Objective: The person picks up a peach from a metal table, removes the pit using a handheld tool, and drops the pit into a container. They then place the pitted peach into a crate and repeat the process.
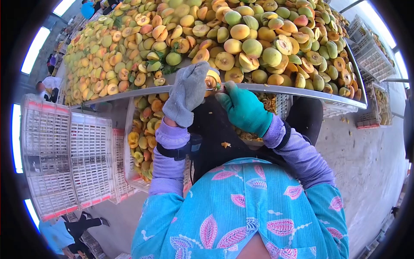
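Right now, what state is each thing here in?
Peach: held at the table edge, cut face showing.
Left hand: grey-gloved, shut on peach.
Right hand: green-gloved, fingers curled at the peach.
Table: heaped with whole and halved fruit.
Crate under table: holds halves.
White crates: empty.

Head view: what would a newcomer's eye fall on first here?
A huge heap of yellow-green fruit, whole and halved, covers the table across the top of the view. At its near edge the left hand, in a grey glove, grips a cut fruit, with the green-gloved right hand close against it. Below the table on the left, a crate holds more halves, next to white crates.
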{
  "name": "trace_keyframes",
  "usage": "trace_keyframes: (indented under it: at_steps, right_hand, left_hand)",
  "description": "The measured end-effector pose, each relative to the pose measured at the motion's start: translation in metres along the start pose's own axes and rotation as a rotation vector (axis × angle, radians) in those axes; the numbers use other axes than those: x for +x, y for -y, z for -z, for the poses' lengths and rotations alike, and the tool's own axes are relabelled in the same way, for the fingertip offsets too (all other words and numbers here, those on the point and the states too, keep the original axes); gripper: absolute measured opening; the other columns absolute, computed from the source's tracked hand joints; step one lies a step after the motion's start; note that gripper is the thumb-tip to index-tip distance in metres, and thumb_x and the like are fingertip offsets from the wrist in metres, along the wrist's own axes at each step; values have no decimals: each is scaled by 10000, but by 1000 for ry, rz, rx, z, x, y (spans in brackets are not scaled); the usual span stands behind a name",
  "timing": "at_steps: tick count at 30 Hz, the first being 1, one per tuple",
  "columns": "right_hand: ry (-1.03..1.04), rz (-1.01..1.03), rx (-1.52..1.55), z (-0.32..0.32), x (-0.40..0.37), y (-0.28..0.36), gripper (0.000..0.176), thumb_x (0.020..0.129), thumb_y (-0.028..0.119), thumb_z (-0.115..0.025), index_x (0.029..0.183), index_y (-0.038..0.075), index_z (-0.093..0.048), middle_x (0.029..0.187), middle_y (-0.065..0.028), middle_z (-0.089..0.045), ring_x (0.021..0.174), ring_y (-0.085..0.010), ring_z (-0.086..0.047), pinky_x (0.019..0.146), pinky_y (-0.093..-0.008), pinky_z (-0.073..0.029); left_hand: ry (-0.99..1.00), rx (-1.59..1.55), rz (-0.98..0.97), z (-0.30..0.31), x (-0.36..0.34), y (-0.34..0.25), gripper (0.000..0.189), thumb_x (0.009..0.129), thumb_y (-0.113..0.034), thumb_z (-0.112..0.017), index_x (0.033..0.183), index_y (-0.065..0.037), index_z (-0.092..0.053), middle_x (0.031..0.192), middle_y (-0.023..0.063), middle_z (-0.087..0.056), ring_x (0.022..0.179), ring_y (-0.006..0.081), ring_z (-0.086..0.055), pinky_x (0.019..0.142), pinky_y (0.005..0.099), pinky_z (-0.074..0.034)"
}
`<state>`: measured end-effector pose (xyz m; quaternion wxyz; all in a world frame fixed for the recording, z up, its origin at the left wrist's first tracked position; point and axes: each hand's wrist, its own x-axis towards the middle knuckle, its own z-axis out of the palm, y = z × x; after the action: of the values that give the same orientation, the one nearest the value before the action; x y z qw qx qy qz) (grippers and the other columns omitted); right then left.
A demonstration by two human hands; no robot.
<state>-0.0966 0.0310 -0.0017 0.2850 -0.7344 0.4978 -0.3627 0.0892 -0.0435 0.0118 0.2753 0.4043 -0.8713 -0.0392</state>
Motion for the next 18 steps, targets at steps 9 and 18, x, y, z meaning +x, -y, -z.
trace_keyframes:
  at_steps: [9, 18]
  right_hand:
    - [98, -543, 1019, 2, -10, 44, 352, 1021, 383, -458, 1069, 43, -533, 657, -8, -527, 480, -84, -465, 429, -252, -392]
    - [-174, -200, 553, -27, -22, 16, 303, 1004, 301, -506, 1031, -2, -510, 680, -184, -587, 551, -380, -578, 501, -450, -443]
  left_hand:
    - [-562, -927, 458, -21, -2, -74, 401, 1031, -357, -445, 1148, -4, -593, 1065, 88, -648, 874, 187, -650, 734, 294, -538]
    - [-427, -1295, 746, -17, 0, -81, 391, 1028, -348, -443, 1038, 11, -598, 1024, 111, -641, 802, 188, -657, 690, 310, -563]
